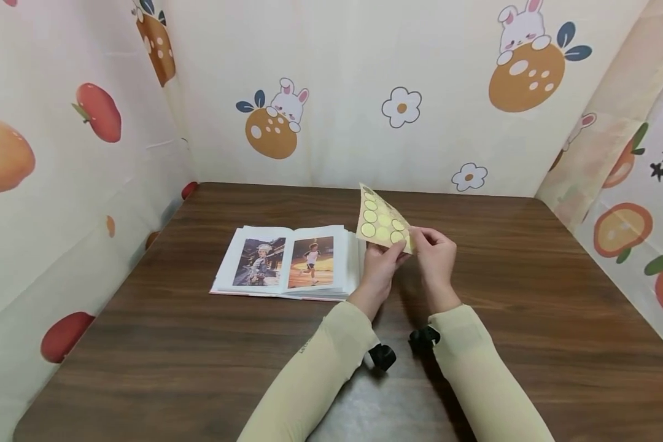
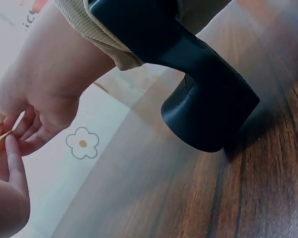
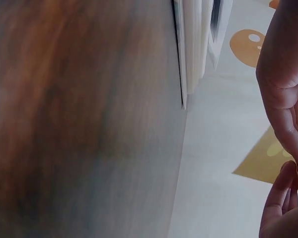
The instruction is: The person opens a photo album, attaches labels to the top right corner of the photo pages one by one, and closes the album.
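Two pale sleeves (image 1: pixel 317 368) come in closest to me, reaching up between five and seven o'clock across the wooden table (image 1: pixel 143 344). Past their cuffs, the left hand (image 1: pixel 378 270) pinches the lower edge of a yellow sheet (image 1: pixel 383 224) printed with rounds, thumb on its face, at the sheet's six o'clock. At its four o'clock, the right hand (image 1: pixel 438 261) has thumb and fingers closed on the corner, so both are gripping. The sheet is held up off the table, tilted, one corner pointing to eleven. From the sheet, an open album (image 1: pixel 287 261) lies towards eight o'clock, a photo showing on each page.

To my eye, the step in hand is working at that corner, perhaps freeing one of the rounds; whether anything has lifted, I can't tell. The next move would seem to call for a steady left hold and a fine, slow pull from the right.
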`<state>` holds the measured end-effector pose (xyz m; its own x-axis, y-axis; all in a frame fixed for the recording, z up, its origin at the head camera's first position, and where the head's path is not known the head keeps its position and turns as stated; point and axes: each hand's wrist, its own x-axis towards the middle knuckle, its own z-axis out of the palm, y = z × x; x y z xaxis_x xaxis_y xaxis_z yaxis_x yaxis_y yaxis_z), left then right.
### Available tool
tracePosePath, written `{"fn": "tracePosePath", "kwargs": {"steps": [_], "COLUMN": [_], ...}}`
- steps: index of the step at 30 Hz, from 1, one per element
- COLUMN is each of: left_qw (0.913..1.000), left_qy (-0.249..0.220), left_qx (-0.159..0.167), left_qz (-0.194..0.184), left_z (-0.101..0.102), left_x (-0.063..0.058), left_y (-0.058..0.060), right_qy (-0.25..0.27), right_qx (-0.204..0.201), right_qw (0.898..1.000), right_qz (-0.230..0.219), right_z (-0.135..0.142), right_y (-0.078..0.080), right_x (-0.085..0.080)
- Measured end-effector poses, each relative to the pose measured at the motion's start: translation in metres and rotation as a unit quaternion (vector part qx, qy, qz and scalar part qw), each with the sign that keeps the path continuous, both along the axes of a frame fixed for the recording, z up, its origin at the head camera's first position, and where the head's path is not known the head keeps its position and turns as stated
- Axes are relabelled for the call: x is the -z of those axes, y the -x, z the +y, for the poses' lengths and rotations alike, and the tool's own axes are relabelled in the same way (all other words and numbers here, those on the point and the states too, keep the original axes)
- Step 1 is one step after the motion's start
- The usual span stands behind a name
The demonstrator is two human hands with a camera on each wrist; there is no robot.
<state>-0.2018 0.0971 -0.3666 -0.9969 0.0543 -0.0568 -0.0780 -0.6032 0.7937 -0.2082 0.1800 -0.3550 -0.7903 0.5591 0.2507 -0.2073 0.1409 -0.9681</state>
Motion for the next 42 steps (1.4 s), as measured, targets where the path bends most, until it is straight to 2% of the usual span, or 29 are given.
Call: {"fn": "tracePosePath", "kwargs": {"steps": [6,12,20,27,31,36,42], "left_qw": [0.9999,0.9980,0.9962,0.9969,0.9968,0.9948,0.9947], "left_qy": [0.003,-0.015,0.010,0.000,-0.007,-0.024,-0.007], "left_qx": [-0.008,-0.027,-0.051,-0.056,-0.061,-0.073,-0.064], "left_qz": [-0.014,-0.055,-0.070,-0.056,-0.051,-0.067,-0.080], "left_z": [0.003,0.003,0.009,0.012,0.015,0.014,0.015], "left_x": [-0.001,0.001,0.023,0.032,0.029,0.014,0.015], "left_y": [-0.001,-0.001,0.012,0.014,0.010,-0.001,-0.002], "right_qy": [0.026,0.060,0.099,0.114,0.137,0.145,0.163], "right_qx": [-0.008,-0.013,-0.032,-0.030,-0.022,0.005,0.025], "right_qw": [0.999,0.997,0.994,0.992,0.990,0.989,0.986], "right_qz": [-0.026,-0.046,-0.042,-0.039,-0.030,-0.009,0.000], "right_z": [0.004,0.007,0.011,0.014,0.016,0.018,0.019], "right_y": [-0.001,0.001,0.002,0.003,0.003,0.003,0.003], "right_x": [-0.004,-0.006,-0.005,-0.004,-0.004,-0.004,-0.004]}}
